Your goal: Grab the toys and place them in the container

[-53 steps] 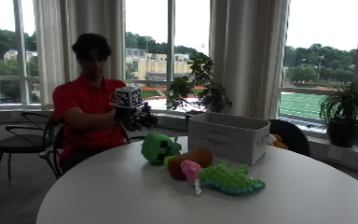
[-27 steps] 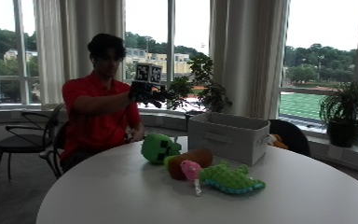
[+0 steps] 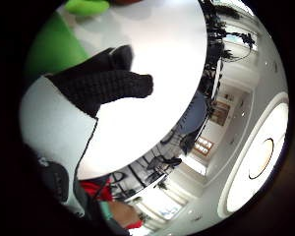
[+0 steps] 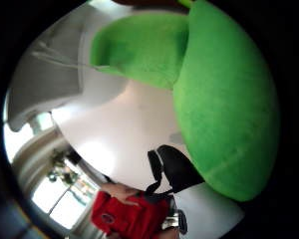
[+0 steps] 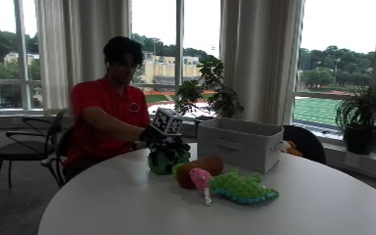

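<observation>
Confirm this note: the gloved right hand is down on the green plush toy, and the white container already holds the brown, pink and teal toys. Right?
One error. The brown toy, pink toy and teal toy lie on the table in front of the white container, per the outside view. The gloved right hand is on the green plush toy.

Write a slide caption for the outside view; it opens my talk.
Gloved right hand reaches onto the green plush toy beside the white container.
</observation>
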Available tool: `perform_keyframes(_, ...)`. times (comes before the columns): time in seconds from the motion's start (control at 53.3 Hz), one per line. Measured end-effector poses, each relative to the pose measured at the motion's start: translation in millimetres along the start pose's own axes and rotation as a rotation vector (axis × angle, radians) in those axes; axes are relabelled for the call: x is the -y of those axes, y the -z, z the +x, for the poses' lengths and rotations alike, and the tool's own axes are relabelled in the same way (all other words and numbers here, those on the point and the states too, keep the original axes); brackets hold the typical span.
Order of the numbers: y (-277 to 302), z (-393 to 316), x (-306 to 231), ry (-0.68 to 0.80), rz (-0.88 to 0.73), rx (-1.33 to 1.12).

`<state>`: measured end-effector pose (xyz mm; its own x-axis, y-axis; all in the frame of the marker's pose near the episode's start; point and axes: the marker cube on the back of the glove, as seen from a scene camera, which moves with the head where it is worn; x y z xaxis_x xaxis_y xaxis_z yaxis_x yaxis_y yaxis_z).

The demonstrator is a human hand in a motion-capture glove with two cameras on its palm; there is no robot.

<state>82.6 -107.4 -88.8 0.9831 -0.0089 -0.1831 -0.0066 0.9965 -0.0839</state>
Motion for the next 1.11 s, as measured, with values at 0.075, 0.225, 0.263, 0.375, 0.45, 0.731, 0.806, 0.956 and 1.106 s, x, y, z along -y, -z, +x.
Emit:
perform_keyframes(0.075,-5,-6,2,-0.097,-0.037,0.023)
perform_keyframes(0.225,-5,3,11,-0.089,-0.060,0.005)
perform_keyframes(0.263,-5,7,15,-0.088,-0.046,-0.007)
perform_keyframes(0.375,-6,-5,12,-0.115,0.057,-0.007)
perform_keyframes(0.45,-5,-3,11,-0.129,0.163,-0.014)
perform_keyframes(0.731,34,8,-1,-0.134,0.321,0.165)
perform_keyframes(0.806,49,11,-4,-0.133,0.355,0.182)
perform_keyframes(0.956,130,20,-21,-0.170,0.452,0.214)
perform_keyframes(1.106,217,23,-15,-0.190,0.561,0.213)
